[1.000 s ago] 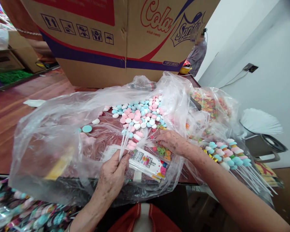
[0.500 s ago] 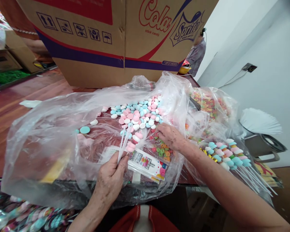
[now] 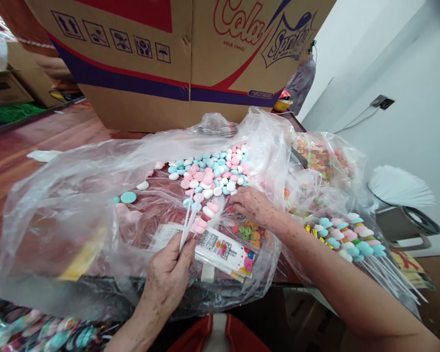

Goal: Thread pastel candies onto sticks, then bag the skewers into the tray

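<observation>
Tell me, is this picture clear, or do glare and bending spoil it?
Head view: even daylight, sharp on the left hand and pastel candies; glare whitens the clear plastic bag; wide lens bends the cardboard box edges; a face behind is blurred.

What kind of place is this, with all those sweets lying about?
Probably a small candy-packing workshop. A large carton printed "stick candy" stands behind loose pink, blue and white candies on clear plastic, and finished candy skewers lie bagged at the right.
</observation>
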`<action>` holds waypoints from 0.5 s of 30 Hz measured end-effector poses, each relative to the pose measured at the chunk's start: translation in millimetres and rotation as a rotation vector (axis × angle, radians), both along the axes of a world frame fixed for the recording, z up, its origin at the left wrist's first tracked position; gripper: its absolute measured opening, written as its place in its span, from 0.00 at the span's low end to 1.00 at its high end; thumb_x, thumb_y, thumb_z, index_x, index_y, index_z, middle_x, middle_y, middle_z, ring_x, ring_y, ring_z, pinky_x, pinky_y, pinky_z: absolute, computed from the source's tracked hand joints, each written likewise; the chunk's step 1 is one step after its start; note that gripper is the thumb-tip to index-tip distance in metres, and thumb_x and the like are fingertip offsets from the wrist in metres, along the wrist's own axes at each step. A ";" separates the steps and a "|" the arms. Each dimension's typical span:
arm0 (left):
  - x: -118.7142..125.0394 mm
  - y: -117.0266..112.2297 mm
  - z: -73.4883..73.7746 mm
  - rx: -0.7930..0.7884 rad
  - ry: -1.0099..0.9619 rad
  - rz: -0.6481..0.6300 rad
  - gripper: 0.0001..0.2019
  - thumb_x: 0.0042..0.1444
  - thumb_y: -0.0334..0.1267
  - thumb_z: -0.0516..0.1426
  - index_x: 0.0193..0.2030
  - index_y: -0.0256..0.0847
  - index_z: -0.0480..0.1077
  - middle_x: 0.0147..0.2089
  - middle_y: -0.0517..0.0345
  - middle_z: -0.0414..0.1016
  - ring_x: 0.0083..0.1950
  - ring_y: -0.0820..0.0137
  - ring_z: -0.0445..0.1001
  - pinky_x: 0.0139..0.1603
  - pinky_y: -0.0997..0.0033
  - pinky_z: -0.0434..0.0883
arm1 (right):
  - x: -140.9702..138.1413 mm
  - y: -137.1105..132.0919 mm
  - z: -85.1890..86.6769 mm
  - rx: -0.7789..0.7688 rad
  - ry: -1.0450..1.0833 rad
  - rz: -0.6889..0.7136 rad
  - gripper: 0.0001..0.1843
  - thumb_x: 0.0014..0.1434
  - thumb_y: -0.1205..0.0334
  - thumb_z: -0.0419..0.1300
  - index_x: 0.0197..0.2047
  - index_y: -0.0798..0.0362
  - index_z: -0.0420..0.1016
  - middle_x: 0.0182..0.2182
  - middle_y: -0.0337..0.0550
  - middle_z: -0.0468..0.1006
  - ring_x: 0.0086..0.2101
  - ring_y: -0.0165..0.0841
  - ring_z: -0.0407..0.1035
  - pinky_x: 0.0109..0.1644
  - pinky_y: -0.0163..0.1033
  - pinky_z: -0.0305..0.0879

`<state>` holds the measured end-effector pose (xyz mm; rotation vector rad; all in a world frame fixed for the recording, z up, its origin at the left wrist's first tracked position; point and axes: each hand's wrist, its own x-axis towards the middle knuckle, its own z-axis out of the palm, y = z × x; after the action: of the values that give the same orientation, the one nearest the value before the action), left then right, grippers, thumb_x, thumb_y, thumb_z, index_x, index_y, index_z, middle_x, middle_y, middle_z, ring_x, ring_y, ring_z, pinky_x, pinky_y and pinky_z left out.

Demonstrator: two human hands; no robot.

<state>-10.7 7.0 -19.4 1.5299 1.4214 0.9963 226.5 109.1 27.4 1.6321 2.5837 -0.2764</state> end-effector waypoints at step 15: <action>-2.8 1.4 0.5 -0.028 0.051 0.046 0.15 0.59 0.50 0.54 0.41 0.42 0.75 0.29 0.61 0.76 0.30 0.68 0.73 0.30 0.74 0.69 | -16.5 -6.5 0.5 0.016 0.014 0.015 0.12 0.64 0.70 0.53 0.41 0.56 0.78 0.38 0.50 0.80 0.40 0.39 0.73 0.44 0.40 0.66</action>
<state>-13.5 8.5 -18.9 1.5181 1.5064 0.9677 210.0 102.7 27.9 1.6213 2.6134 -0.2678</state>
